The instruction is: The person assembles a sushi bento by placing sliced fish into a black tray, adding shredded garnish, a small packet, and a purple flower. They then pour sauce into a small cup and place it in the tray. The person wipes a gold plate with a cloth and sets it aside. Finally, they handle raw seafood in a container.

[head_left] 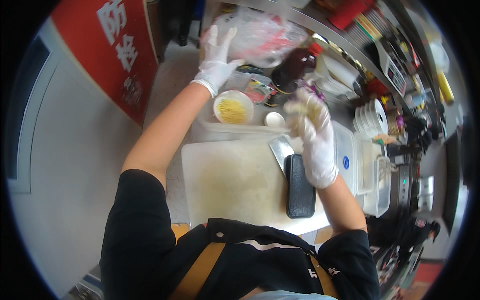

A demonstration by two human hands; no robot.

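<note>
Right hand [314,134], in a thin clear glove, is up over the far right corner of the white cutting board [235,180], fingers curled together around a pale clump of food [302,107]; the clump is blurred, so what it is exactly cannot be told. Just below that hand a cleaver [295,177] lies flat on the board's right side, steel blade pointing away, dark handle running back toward the near edge.

Left hand [217,59], in a white glove, is stretched well out past the board's far edge, fingers spread wide apart, palm against a clear plastic bag [260,35] with red print that sits up at the back. Whether the fingers pinch the film cannot be told.

Between the two hands, just beyond the board, a white bowl [233,106] of yellow shredded food rests in a pale tray [225,131], with a small white cup [274,119] beside it. A dark bottle with a red cap [295,67] leans behind them. Off the board's right edge stand clear lidded containers [350,155] and a stack of white plates [372,117].
</note>
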